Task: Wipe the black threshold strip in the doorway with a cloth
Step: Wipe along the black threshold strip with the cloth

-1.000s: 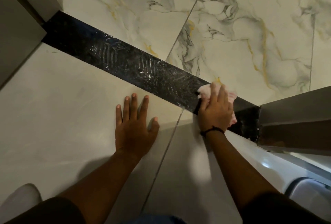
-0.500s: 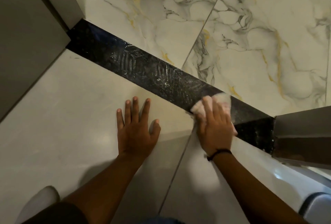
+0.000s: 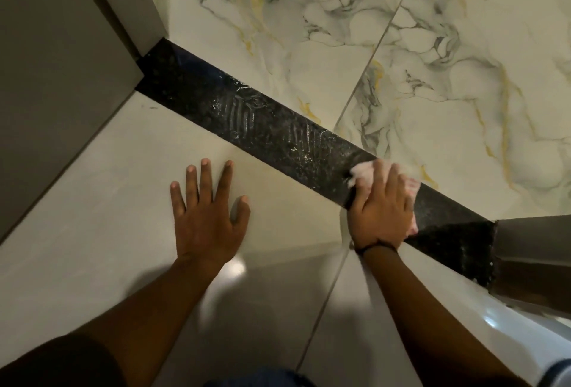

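Note:
The black threshold strip [image 3: 262,127] runs diagonally from the upper left door frame to the lower right one, with whitish streaks and footprint-like marks along its middle. My right hand [image 3: 381,210] presses a pale pink cloth [image 3: 363,175] flat onto the strip's right part; the cloth sticks out past my fingertips and by my little finger. A dark band circles that wrist. My left hand [image 3: 207,213] lies flat on the plain light floor tile [image 3: 108,201] just below the strip, fingers spread, holding nothing.
Grey door frame posts stand at the upper left [image 3: 61,77] and at the right [image 3: 534,257]. Beyond the strip lies marble-patterned tile [image 3: 432,62] with grey and gold veins. A glossy white surface [image 3: 494,325] shows at the lower right.
My right hand has slid the cloth a little leftward along the strip, away from the right frame. The view has shifted so the strip sits lower and further right. My left hand stays planted.

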